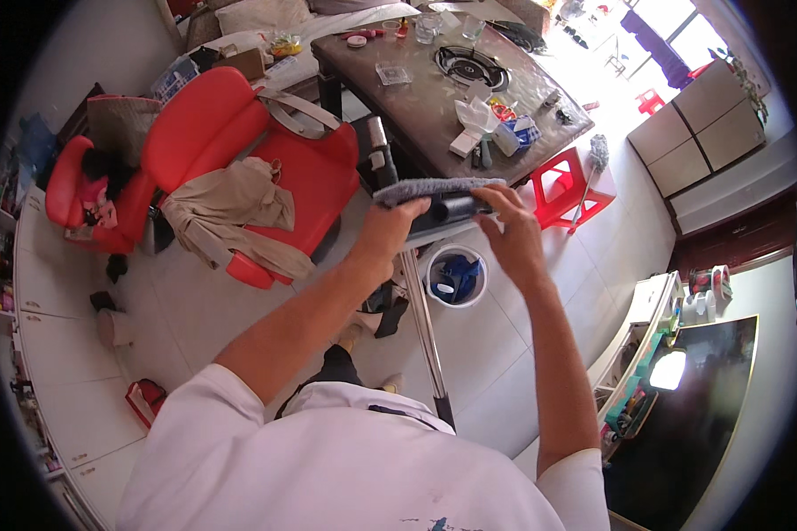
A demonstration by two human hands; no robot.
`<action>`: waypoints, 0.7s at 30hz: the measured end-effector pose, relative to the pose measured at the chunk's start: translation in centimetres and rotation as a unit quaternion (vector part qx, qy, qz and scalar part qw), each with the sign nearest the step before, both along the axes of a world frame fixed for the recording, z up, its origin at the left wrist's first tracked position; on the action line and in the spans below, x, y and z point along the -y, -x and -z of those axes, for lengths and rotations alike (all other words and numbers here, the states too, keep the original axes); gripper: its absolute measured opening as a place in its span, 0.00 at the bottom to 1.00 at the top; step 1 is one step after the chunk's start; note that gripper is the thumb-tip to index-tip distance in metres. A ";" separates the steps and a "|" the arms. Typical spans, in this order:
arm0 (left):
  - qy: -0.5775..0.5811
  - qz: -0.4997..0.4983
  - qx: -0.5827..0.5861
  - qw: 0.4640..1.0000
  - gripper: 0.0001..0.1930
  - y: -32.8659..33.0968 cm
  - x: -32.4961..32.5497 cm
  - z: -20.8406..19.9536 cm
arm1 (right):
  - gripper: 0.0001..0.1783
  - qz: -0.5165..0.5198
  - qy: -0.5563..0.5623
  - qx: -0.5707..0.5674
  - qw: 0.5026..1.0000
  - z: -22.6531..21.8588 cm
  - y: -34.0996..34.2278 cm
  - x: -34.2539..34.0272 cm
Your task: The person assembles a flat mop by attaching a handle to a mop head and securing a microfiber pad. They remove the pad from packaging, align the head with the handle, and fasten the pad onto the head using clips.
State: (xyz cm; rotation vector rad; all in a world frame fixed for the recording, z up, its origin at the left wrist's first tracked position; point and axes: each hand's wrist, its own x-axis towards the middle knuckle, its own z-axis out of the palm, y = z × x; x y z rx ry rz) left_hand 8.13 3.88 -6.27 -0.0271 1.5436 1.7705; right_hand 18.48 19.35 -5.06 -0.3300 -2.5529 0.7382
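In front of me is a flat mop head (452, 209), dark, with a fluffy grey pad (434, 186) along its upper edge. My left hand (390, 232) is closed around its left end, thumb pressed against the dark part. At the right end, the bent fingers of my right hand (512, 223) pinch the pad's edge. A silver pole (421, 319) with a dark lower grip slants below the head toward my body; where it joins is hidden. A white bucket (432, 288) with blue things (459, 276) inside stands on the floor just beyond the pole.
A red armchair (314, 173) with a beige garment (230, 208) stands left. A dark table (363, 66) with a gas burner (471, 69) lies ahead. Right of it, a red stool (558, 190) has a grey duster (599, 152) leaning on it. White cabinets (71, 345) line the left.
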 end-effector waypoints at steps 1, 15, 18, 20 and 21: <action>-0.001 0.017 0.012 1.000 0.18 0.4 -0.2 -0.7 | 0.16 -0.016 0.021 0.006 1.000 -0.2 0.1 -0.8; 0.015 0.133 -0.041 0.990 0.21 0.7 -2.2 -4.2 | 0.20 -0.026 0.122 0.067 0.990 0.7 0.6 -3.6; -0.003 0.132 -0.076 0.988 0.20 0.4 -2.4 -4.3 | 0.21 -0.021 0.129 0.092 0.987 1.2 0.7 -3.9; -0.014 0.131 -0.088 0.987 0.20 0.3 -2.2 -4.4 | 0.20 -0.007 0.142 0.124 0.982 0.6 0.6 -3.5; -0.023 0.132 -0.090 0.987 0.20 0.2 -2.2 -4.5 | 0.21 -0.013 0.143 0.119 0.982 0.8 0.6 -3.7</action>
